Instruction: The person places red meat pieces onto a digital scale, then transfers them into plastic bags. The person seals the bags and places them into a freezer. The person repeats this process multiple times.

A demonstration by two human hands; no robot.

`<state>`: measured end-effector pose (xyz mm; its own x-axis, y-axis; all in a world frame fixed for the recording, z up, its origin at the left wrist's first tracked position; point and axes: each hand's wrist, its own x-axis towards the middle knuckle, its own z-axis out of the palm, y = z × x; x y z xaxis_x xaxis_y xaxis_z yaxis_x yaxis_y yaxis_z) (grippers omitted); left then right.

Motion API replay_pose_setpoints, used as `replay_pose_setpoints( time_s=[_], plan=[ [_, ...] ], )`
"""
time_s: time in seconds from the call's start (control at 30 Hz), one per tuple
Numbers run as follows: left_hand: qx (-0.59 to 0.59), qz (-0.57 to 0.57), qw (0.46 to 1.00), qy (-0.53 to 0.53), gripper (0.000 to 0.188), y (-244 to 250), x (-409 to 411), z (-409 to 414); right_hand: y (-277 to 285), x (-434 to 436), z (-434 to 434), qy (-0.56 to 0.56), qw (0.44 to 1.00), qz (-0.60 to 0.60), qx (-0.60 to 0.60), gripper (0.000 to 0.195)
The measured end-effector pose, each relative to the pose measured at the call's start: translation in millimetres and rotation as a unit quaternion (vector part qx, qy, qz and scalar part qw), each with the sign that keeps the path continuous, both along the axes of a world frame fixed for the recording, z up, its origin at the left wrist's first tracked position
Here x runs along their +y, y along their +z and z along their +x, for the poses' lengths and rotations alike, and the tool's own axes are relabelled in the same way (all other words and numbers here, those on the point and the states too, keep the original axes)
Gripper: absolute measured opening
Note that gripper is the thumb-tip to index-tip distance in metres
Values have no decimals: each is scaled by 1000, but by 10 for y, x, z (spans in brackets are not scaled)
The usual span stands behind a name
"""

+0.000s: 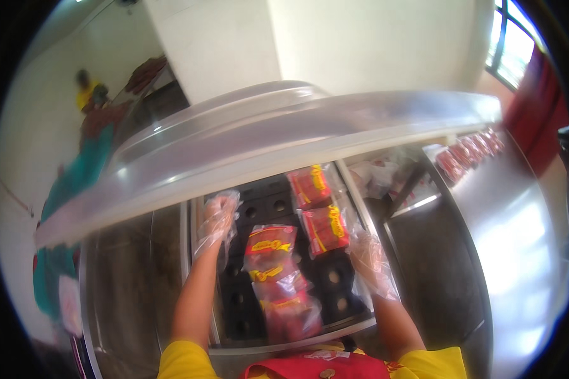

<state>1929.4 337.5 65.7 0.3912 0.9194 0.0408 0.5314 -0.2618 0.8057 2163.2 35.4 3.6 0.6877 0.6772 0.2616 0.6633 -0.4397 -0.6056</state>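
Both my hands are in clear plastic gloves inside an open-topped metal chamber with a black perforated base (334, 265). My left hand (220, 215) lies at the chamber's left side, its fingers curled; whether it grips anything is unclear. My right hand (367, 253) is at the right side, beside a red plastic packet of meat (325, 229); its fingers are blurred. Another such packet (309, 185) lies just beyond that one. Down the middle, overlapping packets (271, 241) with red and yellow print form a column towards me.
A large metal lid (303, 118) stands raised across the chamber's far side. Several clear packs of meat (469, 151) sit on the steel table (507, 227) at right. White plastic bags (374, 175) lie beyond the chamber. A person in yellow (87, 92) is far back left, near reddish piles.
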Motion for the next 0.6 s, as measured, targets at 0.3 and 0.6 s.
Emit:
replay_pose_setpoints(
  time_s=[0.3, 0.6],
  plan=[
    [150, 258, 924, -240, 62, -342, -1010, -834, 426, 732, -751, 407, 894, 96, -160, 56],
    [-39, 233, 930, -282, 25, -325, -674, -687, 571, 994, -665, 450, 856, 100, 233, 30]
  ],
)
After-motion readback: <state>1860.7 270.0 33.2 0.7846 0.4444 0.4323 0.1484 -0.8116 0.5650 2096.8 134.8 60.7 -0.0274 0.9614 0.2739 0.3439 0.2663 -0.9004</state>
